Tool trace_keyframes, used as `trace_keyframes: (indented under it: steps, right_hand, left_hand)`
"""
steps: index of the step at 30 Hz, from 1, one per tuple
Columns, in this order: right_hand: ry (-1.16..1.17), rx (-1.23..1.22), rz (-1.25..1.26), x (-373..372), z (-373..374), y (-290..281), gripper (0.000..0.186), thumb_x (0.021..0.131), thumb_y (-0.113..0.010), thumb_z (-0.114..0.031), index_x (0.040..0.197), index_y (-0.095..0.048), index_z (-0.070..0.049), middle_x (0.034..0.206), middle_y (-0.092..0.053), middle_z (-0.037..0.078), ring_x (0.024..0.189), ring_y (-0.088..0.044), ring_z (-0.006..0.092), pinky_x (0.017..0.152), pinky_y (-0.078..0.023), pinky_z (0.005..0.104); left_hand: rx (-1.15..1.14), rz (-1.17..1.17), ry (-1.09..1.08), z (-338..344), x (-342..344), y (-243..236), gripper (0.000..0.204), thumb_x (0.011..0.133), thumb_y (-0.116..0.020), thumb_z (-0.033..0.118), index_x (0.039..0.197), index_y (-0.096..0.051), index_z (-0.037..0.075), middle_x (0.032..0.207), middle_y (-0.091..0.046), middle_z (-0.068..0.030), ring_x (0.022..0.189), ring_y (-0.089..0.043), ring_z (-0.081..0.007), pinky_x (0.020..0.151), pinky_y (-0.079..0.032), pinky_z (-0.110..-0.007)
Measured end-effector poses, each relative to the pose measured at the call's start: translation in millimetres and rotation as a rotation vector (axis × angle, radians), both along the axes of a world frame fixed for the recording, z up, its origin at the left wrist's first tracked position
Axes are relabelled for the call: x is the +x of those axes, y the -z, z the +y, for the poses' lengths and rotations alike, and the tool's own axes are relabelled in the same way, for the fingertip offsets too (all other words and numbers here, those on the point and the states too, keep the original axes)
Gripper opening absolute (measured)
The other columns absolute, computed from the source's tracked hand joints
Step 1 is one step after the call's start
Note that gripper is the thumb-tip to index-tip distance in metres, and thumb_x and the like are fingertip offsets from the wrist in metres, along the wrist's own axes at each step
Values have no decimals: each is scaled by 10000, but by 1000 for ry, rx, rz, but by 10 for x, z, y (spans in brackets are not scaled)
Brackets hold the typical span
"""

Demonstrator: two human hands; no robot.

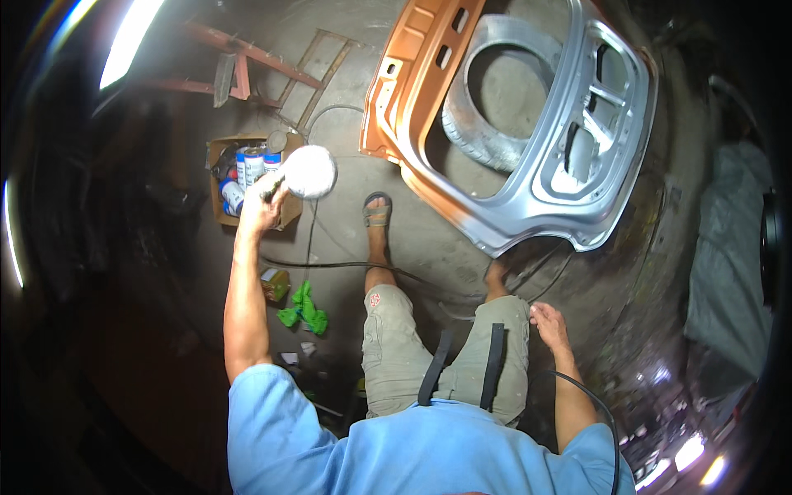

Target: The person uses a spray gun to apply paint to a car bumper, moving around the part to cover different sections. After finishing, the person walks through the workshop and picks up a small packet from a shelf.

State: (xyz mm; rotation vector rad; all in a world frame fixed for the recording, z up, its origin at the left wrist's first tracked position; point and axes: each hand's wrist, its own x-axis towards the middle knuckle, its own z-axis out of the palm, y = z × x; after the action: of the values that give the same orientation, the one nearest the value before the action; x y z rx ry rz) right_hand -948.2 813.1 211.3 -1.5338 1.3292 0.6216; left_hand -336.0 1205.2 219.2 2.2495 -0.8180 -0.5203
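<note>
At 4 o'clock, by the knee: right hand, loosely curled, can't tell any hold. At 10: left hand, wrapped round spray gun. At 1, farther: car-body panel, likely part-coated; silver toward 2, orange remaining toward 12.

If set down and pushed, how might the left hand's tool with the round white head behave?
The tool could well tip: its white head looks wider than the part in the left hand. The head's round outline suggests it might roll. One hand alone holds it up, so it is probably fairly light.
</note>
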Motion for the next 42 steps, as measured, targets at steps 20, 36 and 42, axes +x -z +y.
trace_keyframes:
  steps: [20, 36, 42]
  right_hand:
    - [-447, 241, -578, 3408, 2921, 80, 639, 931, -703, -500, 1445, -608, -132, 1596, -477, 111, 1502, -390, 326, 1208, -361, 499]
    - [-608, 152, -580, 4061, 3436, 709, 458, 958, -621, -539, 1064, -796, -129, 1171, -741, 24, 1405, -499, 239, 1284, -140, 571]
    - [-517, 87, -562, 4176, 3248, 674, 392, 948, -658, -495, 1024, -786, -133, 1153, -742, 25, 1396, -515, 215, 1287, -151, 552]
  left_hand:
    - [315, 492, 111, -872, 1953, 362, 314, 981, -739, 305, 1165, -733, 50, 784, -651, 20, 623, -518, -60, 560, -421, -262]
    - [-108, 125, -32, -2990, 2888, 1046, 426, 975, -748, 451, 834, -678, 56, 672, -603, 25, 630, -542, -74, 590, -455, -278]
    - [-84, 47, -66, -3494, 3134, 830, 497, 938, -752, 547, 867, -700, 58, 677, -627, 10, 590, -560, -94, 584, -465, -290]
